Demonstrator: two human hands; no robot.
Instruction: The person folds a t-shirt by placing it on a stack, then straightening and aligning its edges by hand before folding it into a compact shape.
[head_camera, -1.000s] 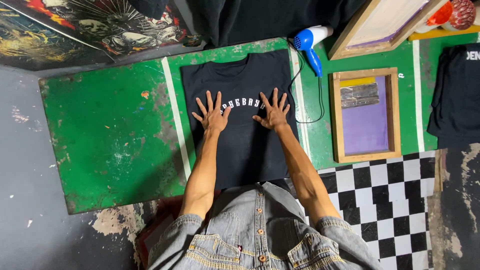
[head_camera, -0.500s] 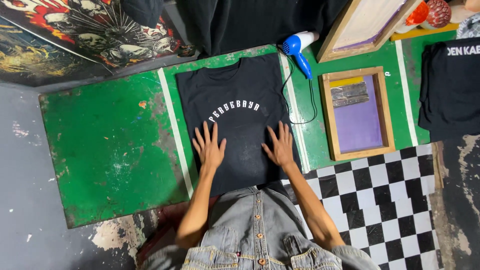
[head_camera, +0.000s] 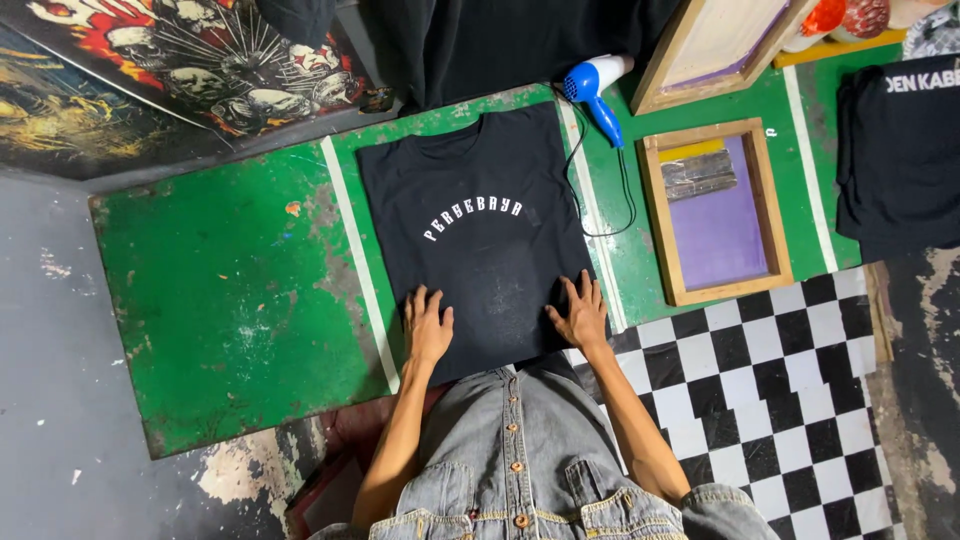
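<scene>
From my remote feed: both hands lie spread and flat, gripping nothing, on the lower part of a black T-shirt (head_camera: 480, 240) laid on the green worktop (head_camera: 220, 300), left hand (head_camera: 427, 328) and right hand (head_camera: 580, 315) apart. White lettering is already printed; the wooden screen frame (head_camera: 715, 210) sits aside. Lifting the shirt off seems left.

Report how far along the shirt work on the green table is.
Done: the black T-shirt lies flat on the green table, its white arched print showing. In hand: left hand and right hand press flat on its lower part. Left: lifting it off; the wooden screen frame sits unused beside.
</scene>
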